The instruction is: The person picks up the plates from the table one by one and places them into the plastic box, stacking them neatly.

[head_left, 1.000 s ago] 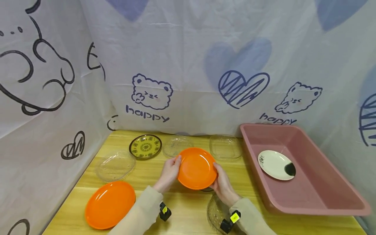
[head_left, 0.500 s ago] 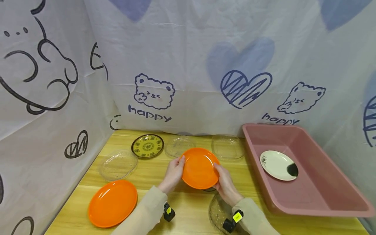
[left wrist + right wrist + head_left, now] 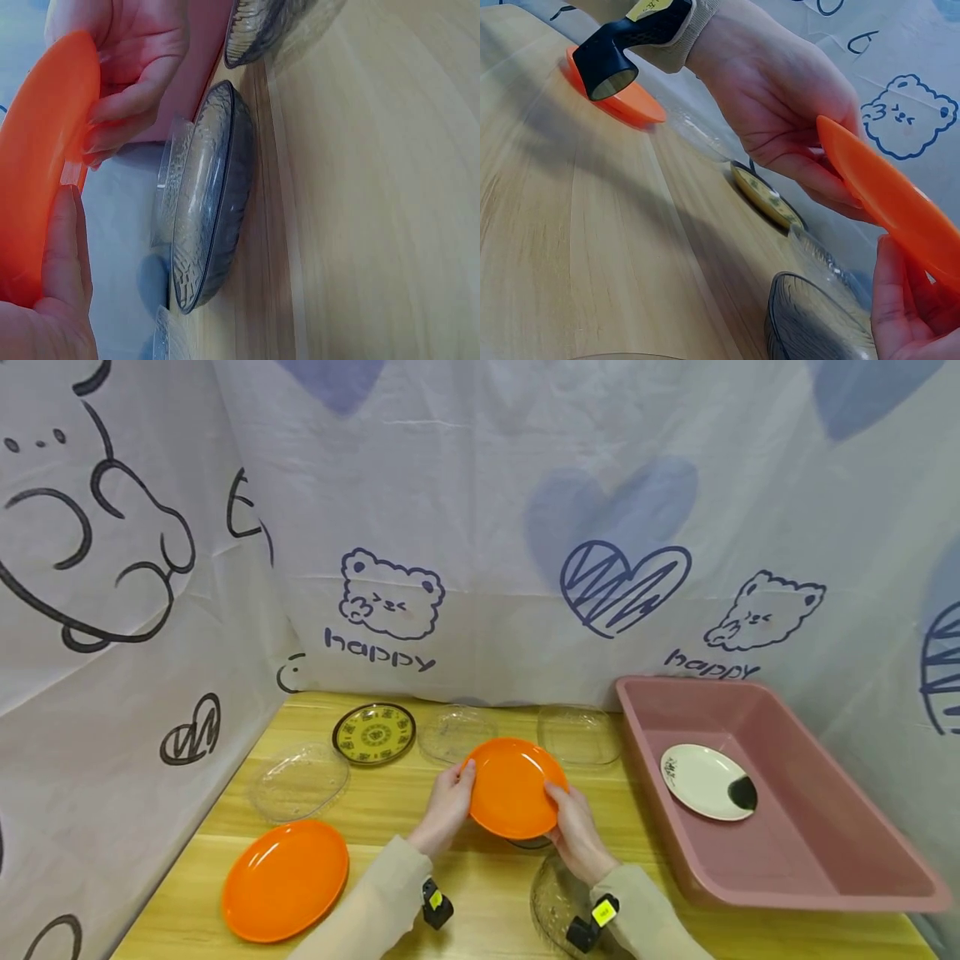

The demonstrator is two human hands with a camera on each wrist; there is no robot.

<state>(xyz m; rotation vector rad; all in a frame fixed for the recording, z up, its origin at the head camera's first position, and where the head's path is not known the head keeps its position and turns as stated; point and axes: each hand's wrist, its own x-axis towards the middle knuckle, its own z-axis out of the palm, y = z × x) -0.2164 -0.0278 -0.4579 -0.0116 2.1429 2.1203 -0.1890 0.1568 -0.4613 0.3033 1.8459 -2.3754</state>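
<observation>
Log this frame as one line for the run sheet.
left hand: holds orange plate | right hand: holds same plate | plate: lifted above table | pink tub: white plate inside

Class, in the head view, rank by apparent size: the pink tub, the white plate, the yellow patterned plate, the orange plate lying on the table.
1. Pink tub
2. Orange plate, nearer the camera
3. White plate and yellow plate: too alike to rank

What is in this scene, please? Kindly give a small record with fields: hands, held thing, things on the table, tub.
left hand: left hand grips the left rim of the held orange plate
right hand: right hand grips its right rim
held thing: lifted off the wooden table, tilted
on table: second orange plate, yellow patterned plate, several clear dishes such as one at far left
tub: pink tub holds a white plate
</observation>
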